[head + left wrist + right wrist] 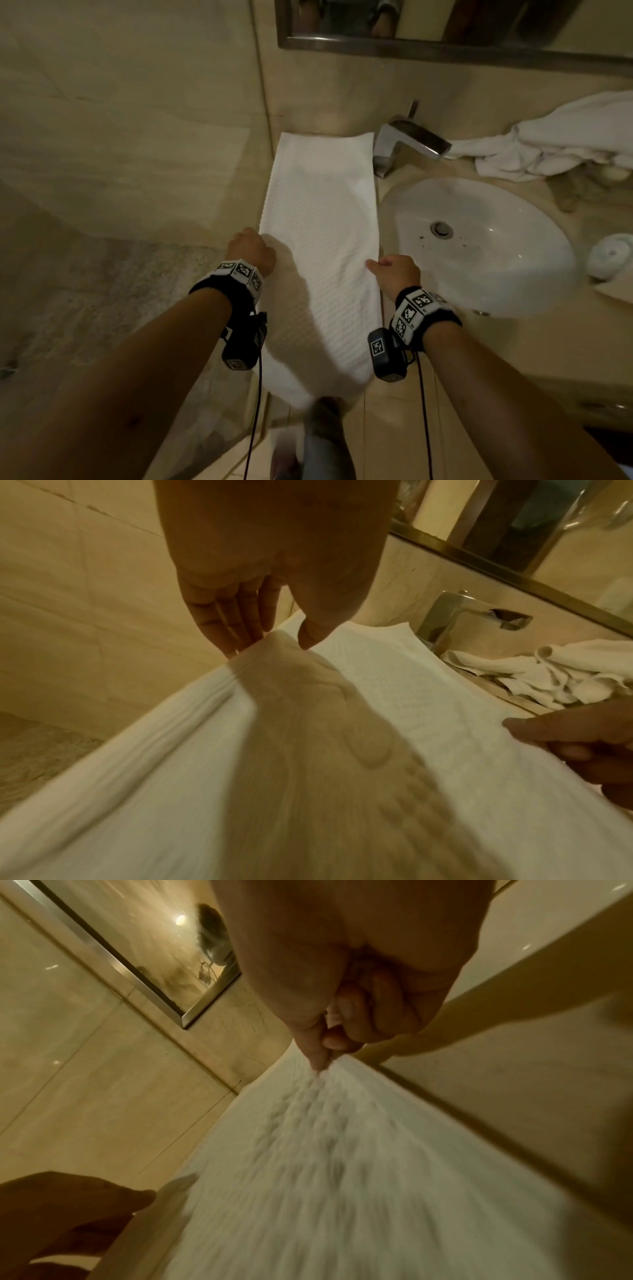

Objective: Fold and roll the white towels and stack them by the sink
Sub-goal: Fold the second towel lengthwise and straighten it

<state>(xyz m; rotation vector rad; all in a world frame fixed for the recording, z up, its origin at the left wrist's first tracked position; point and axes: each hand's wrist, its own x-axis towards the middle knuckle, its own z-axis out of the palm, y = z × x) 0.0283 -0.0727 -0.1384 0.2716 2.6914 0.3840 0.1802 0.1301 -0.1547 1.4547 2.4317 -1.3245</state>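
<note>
A long white towel (325,219), folded into a narrow strip, lies on the counter left of the sink, and its near end hangs over the front edge. My left hand (252,247) pinches the strip's left edge between thumb and fingers; in the left wrist view that edge lifts into a ridge at my left hand (272,642). At the opposite edge my right hand (383,266) holds the towel, and the right wrist view shows my right hand (323,1064) with curled fingers, thumb and forefinger nipping the cloth. Both wrist views are blurred near the camera.
The white sink basin (479,236) and chrome faucet (407,142) sit just right of the towel. Crumpled white towels (565,144) are heaped at the back right, and a rolled towel (613,253) lies right of the basin. A tiled wall (137,120) stands left, under a mirror (445,31).
</note>
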